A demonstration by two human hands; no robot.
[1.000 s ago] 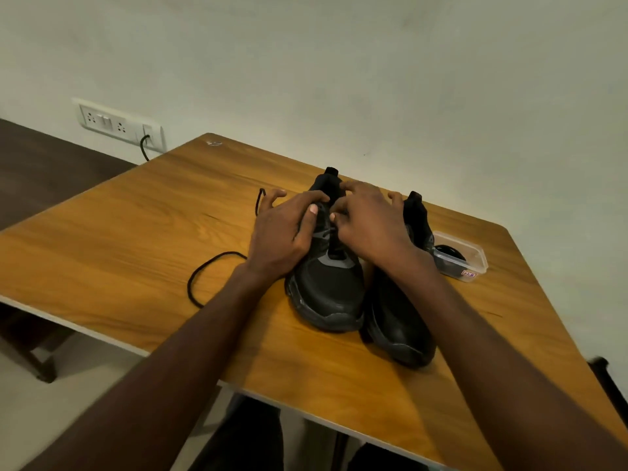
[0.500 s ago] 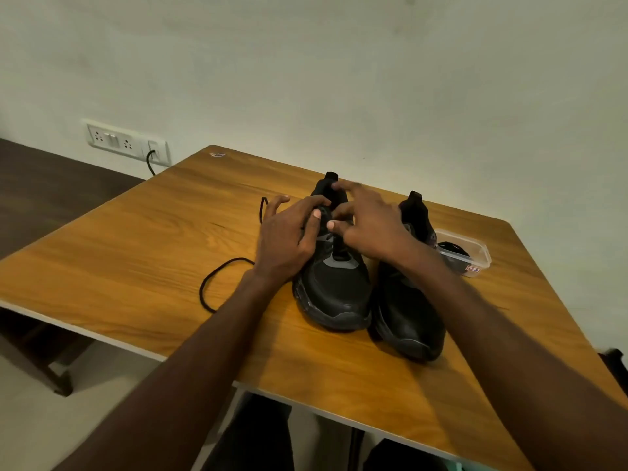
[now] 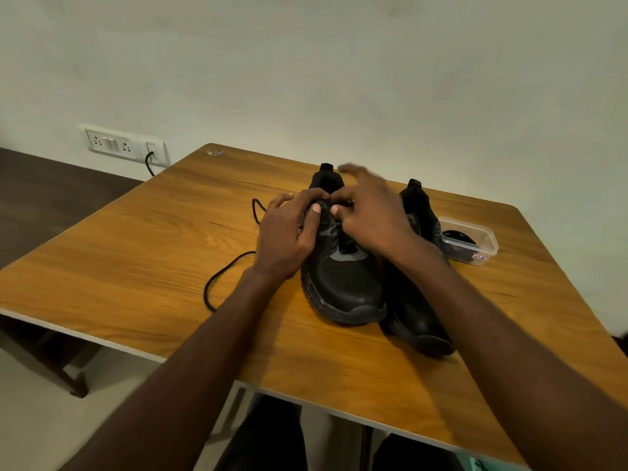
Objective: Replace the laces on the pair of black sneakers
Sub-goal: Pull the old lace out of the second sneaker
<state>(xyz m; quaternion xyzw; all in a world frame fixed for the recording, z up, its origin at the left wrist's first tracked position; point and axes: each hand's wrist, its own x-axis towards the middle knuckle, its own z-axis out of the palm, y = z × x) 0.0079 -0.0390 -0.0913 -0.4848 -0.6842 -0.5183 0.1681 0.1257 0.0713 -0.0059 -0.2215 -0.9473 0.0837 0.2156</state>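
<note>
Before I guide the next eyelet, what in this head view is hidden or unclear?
- Eyelets of the left sneaker: covered by the left hand and right hand.
- Whether either hand pinches the black lace: fingertips overlap, right fingers blurred.
- Right sneaker lacing: hidden behind the right forearm.
- Dark contents and label of the plastic container: too small.

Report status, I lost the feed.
Both hands, left and right, working at left sneaker lace area. Black lace trails on table. Nothing blocking.

table: wood-grain, smooth, slight sheen | sneakers: matt black, mesh-like toe | lace: black woven cord | container: clear plastic
</note>
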